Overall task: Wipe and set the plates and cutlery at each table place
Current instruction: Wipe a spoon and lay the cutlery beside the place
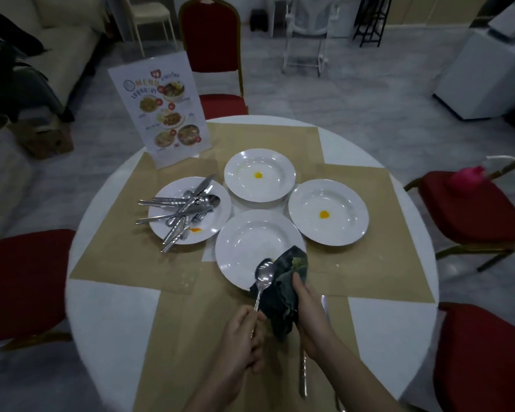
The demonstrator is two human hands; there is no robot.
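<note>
Low centre: left hand (242, 337) grips a shiny steel spoon (262, 281) by its textured handle; right hand (305, 316) clutches a crumpled dark cloth (283, 301) against it, over a glossy round white plate (250, 248).

There is one view only, taken from a wide-angle camera on the person's head, looking forward and steeply down over the round tabletop (107, 307) from its near edge. It sits close above the left hand (241, 337) and right hand (308, 316), which enter from the bottom of the frame, while the four plates (259, 173) lie near the middle. The wide lens bends the edges, taking in the red chairs (211, 40) around the tabletop and the floor (369, 99) and furniture beyond.
</note>
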